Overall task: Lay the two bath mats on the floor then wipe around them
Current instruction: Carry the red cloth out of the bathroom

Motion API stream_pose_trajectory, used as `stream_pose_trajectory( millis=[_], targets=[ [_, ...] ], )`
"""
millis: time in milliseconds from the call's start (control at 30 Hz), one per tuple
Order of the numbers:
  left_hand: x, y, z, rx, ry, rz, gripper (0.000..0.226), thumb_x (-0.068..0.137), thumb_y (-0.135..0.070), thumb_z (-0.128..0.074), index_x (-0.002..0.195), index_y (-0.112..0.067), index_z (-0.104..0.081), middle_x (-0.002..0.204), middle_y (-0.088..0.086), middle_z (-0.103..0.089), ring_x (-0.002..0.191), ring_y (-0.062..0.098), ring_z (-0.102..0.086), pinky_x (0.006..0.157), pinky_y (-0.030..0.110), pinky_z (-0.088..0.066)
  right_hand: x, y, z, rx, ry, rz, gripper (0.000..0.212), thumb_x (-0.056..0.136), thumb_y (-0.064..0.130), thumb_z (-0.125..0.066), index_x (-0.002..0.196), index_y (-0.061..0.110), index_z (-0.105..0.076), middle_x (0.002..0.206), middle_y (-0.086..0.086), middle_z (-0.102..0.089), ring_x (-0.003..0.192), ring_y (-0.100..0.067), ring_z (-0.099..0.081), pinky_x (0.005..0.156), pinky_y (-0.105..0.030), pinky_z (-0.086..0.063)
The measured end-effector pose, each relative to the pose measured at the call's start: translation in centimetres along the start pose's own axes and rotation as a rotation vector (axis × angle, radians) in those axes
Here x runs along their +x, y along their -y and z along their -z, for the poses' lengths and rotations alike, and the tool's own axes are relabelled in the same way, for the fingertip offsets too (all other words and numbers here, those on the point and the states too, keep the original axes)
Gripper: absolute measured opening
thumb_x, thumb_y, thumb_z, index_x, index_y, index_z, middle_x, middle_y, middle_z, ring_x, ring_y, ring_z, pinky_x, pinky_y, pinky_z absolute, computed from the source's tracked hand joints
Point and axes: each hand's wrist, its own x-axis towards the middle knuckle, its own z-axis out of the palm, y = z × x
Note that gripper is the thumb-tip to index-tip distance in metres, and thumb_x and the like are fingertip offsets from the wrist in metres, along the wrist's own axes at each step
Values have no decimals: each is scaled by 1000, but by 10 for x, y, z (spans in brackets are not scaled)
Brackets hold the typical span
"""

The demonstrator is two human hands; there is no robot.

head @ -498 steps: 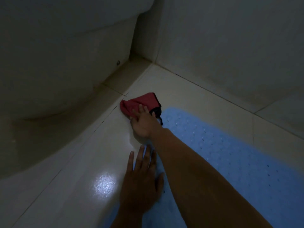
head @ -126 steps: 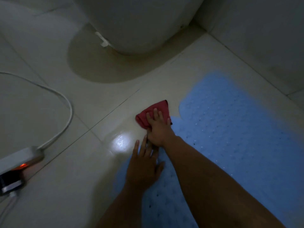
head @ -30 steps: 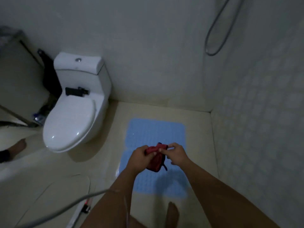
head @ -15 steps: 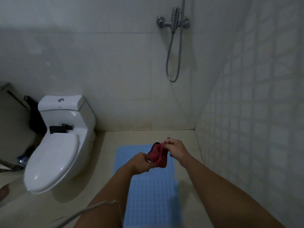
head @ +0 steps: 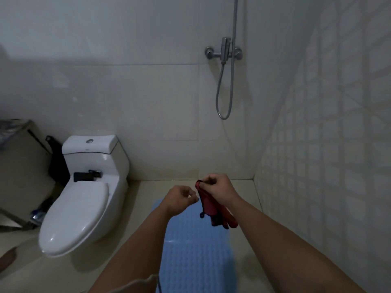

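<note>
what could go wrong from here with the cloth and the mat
1. The red cloth hangs from a pinch of the right hand alone; the left hand is beside it, apparently off it, so it might drop.
2. Only one blue textured bath mat shows on the glossy beige tiled floor; stepping off it could mean slipping if the tiles are wet.
3. A thin grey cord crosses the view's bottom edge and might snag an arm.

No text, label, brand, number or sign can be read anywhere in the view; the picture is dim and slightly blurred, and no lettering can be made out on any surface
</note>
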Motion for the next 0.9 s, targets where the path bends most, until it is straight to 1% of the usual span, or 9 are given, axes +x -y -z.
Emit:
stream_pose_trajectory(
  millis=[33,100,167,333,467,567,633,733,900],
  targets=[
    [-3,3,5,-19,-18,-17,14,87,-16,-79,75,-19,-72,94,4,-78,93,20,-72,83,36,-56,0,2,-3,0,-4,3,24,84,9,-79,71,27,-71,70,9,-71,66,0,-65,73,-24,-53],
    [-14,5,16,-76,-8,-40,9,87,-8,-79,95,-11,-75,103,8,-78,99,19,-73,89,36,-58,-2,5,-8,3,35,-2,23,83,8,-80,70,25,-73,69,8,-72,68,-5,-66,73,-27,-54],
    [-23,11,30,-125,20,-76,30,85,2,-77,114,-4,-74,109,10,-77,101,17,-74,91,33,-60,-8,14,-23,-11,99,-5,20,82,6,-80,72,23,-76,71,3,-73,70,-10,-67,73,-29,-53],
    [-45,37,68,-76,-57,-66,8,85,0,-78,82,-5,-72,72,8,-73,65,12,-68,66,26,-54,-15,36,-65,-5,143,22,7,81,-1,-79,87,-4,-77,79,-10,-72,72,-13,-65,69,-23,-53],
    [-66,67,105,-77,-139,-40,21,86,-13,-82,75,-5,-65,74,15,-74,70,23,-74,71,37,-59,-13,47,-102,-180,156,69,14,82,9,-80,71,16,-74,64,5,-68,60,-6,-61,63,-28,-49],
    [-87,88,131,-20,-204,-35,26,90,-22,-76,73,-17,-57,74,11,-72,70,25,-72,65,38,-58,-17,59,-134,-344,219,115,11,84,22,-77,73,22,-73,62,3,-71,54,-16,-67,54,-33,-56],
    [-108,104,146,82,-236,-25,25,95,-25,-71,78,-17,-54,76,7,-66,71,22,-63,65,34,-51,-20,66,-160,-493,270,196,8,85,31,-74,82,23,-75,70,5,-72,59,-13,-67,57,-31,-56],
    [-138,134,171,207,-293,8,23,99,-28,-64,85,-18,-49,80,1,-58,75,18,-54,61,27,-38,-20,75,-204,-702,374,275,23,85,49,-68,84,27,-71,83,7,-71,76,-13,-65,69,-32,-54],
    [-193,187,201,216,-402,167,20,100,-31,-60,88,-24,-46,87,2,-63,84,25,-59,70,38,-44,-15,83,-279,-810,576,363,29,83,57,-60,68,33,-59,72,9,-63,75,-16,-63,70,-35,-53]
  ],
)
